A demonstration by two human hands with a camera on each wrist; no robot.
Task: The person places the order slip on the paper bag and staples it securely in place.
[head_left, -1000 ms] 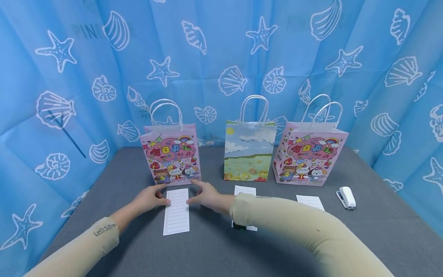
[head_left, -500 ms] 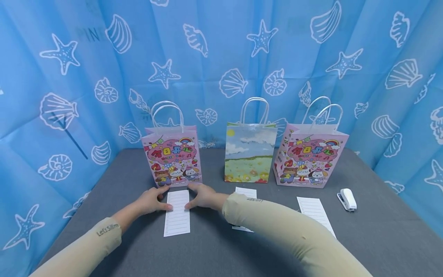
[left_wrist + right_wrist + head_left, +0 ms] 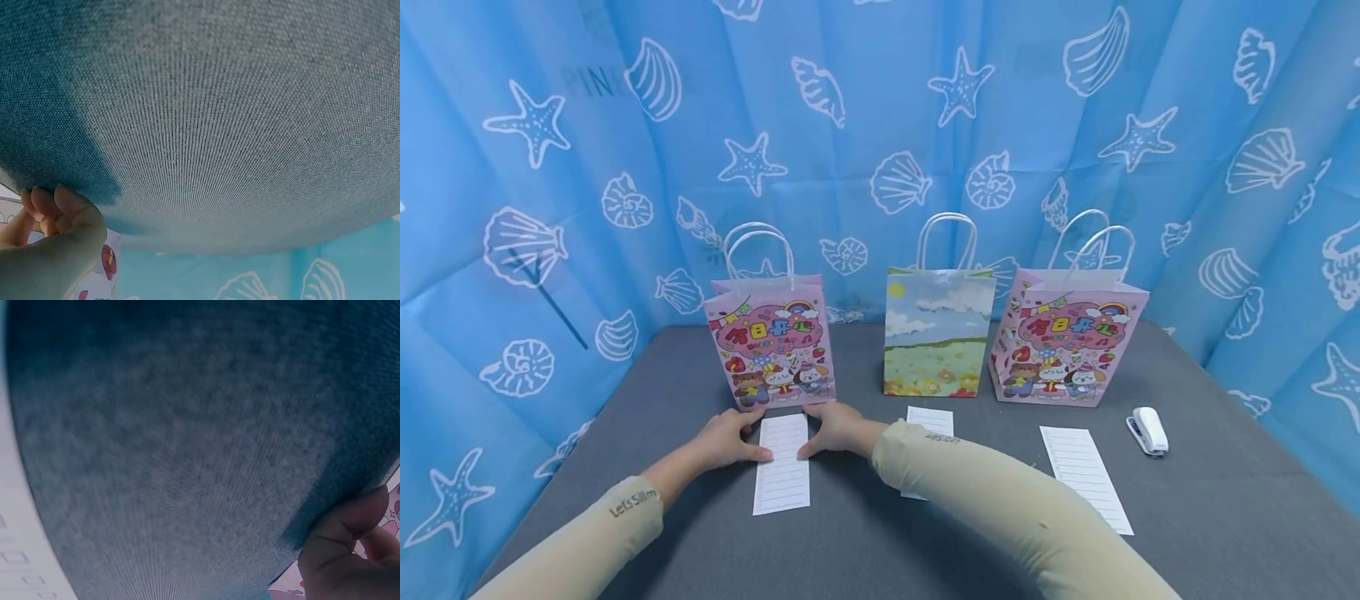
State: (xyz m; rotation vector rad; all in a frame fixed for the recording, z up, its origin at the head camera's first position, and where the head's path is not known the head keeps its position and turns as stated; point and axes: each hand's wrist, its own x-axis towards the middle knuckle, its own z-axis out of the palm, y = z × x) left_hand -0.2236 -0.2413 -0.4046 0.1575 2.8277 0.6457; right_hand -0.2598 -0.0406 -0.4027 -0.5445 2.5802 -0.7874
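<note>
A white lined paper strip [image 3: 782, 467] lies on the grey table in front of the left pink gift bag [image 3: 775, 350], which stands upright with white handles. My left hand [image 3: 726, 437] is at the strip's left side, thumb at its edge and fingertips near the bag's bottom corner. Mirroring it on the right, my right hand [image 3: 838, 429] has its thumb at the other edge and its index fingertip by the bag's base. Both wrist views show bent fingers beside the bag; whether they press on the strip I cannot tell.
A landscape-print gift bag [image 3: 936, 337] and another pink gift bag [image 3: 1067, 354] stand farther right. Before them lie a second lined strip [image 3: 931, 419], partly covered by my right sleeve, and a third strip [image 3: 1082, 471]. A white stapler [image 3: 1147, 431] sits at the right. Behind hangs a blue curtain [image 3: 880, 108].
Both thumbs have slid slightly toward me along the strip's edges. My right forearm has come lower, uncovering more of the third strip. The bags and stapler stay put.
</note>
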